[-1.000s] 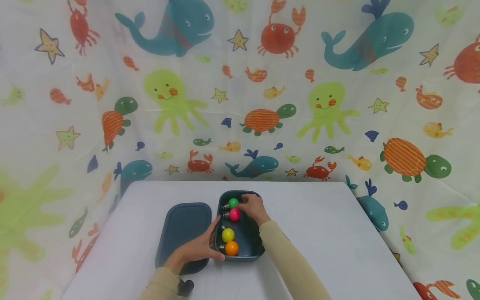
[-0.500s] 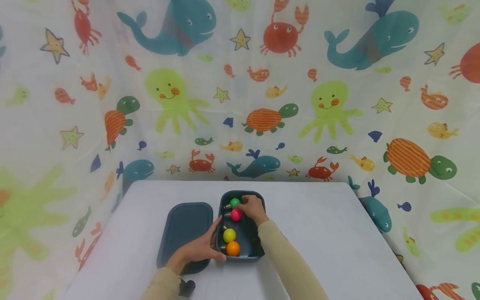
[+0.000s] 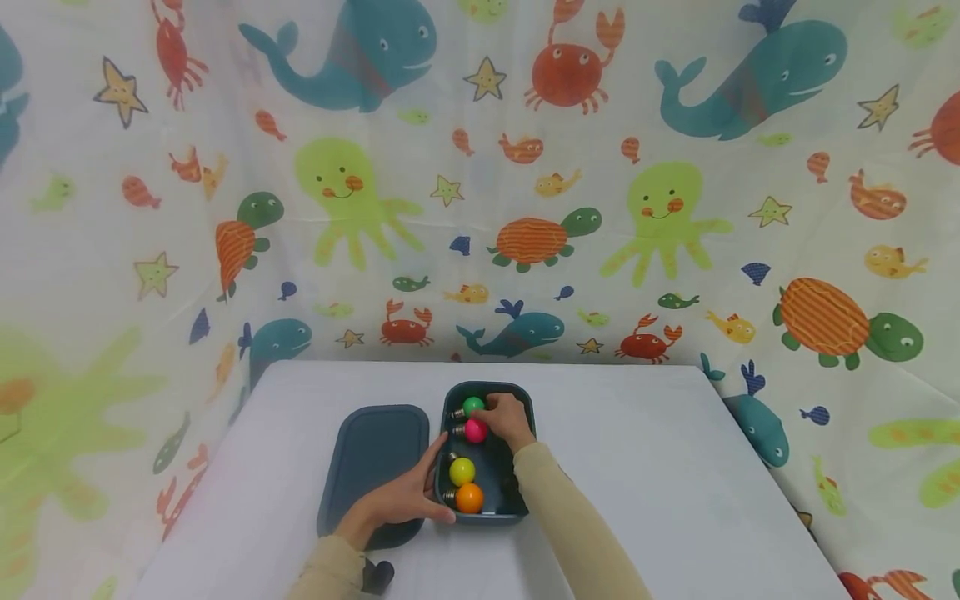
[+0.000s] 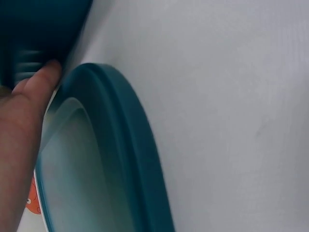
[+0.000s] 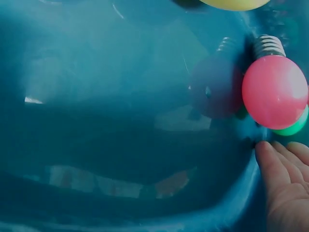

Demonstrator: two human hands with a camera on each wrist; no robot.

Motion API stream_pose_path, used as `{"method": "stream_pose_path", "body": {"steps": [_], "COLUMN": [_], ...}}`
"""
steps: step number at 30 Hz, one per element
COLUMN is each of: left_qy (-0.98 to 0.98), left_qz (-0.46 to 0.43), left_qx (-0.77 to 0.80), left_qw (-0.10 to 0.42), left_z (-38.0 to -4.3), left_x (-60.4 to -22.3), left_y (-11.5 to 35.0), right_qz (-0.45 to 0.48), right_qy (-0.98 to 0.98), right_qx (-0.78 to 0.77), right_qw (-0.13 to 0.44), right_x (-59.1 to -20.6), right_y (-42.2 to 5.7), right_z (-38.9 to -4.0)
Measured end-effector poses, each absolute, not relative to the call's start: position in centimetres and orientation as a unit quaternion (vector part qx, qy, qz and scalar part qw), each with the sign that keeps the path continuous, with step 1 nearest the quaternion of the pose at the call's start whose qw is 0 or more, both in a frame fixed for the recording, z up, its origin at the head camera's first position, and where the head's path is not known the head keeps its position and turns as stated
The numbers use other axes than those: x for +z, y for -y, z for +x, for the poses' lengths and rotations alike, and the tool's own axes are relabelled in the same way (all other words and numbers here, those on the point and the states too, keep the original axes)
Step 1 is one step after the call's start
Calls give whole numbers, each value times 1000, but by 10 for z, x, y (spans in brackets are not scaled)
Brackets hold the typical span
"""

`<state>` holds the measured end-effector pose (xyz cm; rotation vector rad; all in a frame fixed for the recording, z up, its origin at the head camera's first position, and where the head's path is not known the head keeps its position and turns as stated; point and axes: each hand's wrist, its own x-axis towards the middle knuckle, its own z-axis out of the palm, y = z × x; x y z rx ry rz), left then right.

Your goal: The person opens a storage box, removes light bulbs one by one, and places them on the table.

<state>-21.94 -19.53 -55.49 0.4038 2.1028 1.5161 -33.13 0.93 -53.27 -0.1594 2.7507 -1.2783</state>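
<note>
A dark blue-green box (image 3: 491,518) stands mid-table in the head view. Along its left side lie a green light bulb (image 3: 472,405), a pink light bulb (image 3: 477,430), a yellow one (image 3: 462,472) and an orange one (image 3: 470,498). My left hand (image 3: 397,502) rests against the box's near left corner, thumb and fingers spread and fairly straight. My right hand (image 3: 510,420) reaches inside, its fingertips beside the pink and green bulbs. In the right wrist view the fingers (image 5: 275,166) sit close to the pink bulb (image 5: 275,92), without visibly gripping it; contact is unclear.
A matching lid (image 3: 378,446) lies flat left of the box, partly under the left hand and forearm. The white table (image 3: 637,467) backs onto a curtain (image 3: 450,208) printed with sea animals. A small dark object (image 3: 381,575) shows by the left sleeve.
The whole head view shifts slightly to the right. Both hands, the box and the bulbs keep nearly the same places relative to each other.
</note>
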Motion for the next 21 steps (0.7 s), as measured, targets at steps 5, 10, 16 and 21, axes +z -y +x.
{"method": "stream_pose_path", "body": {"steps": [5, 10, 16, 21], "left_qy": [-769, -769, -778, -779], "left_qz": [151, 155, 151, 152], "left_qx": [565, 563, 553, 553], "left_qw": [259, 260, 256, 254], "left_z": [-219, -220, -220, -221], "left_x": [-555, -555, -555, -555], "left_y": [196, 197, 198, 198], "right_qz": [-47, -45, -32, -23], "right_qy": [-900, -899, -895, -893], "right_qx": [-431, -433, -444, -447], "right_qw": [51, 50, 44, 37], "right_x": [-536, -537, -538, -539], "right_y": [-7, -5, -2, 1], "right_z": [-332, -334, -333, -334]}}
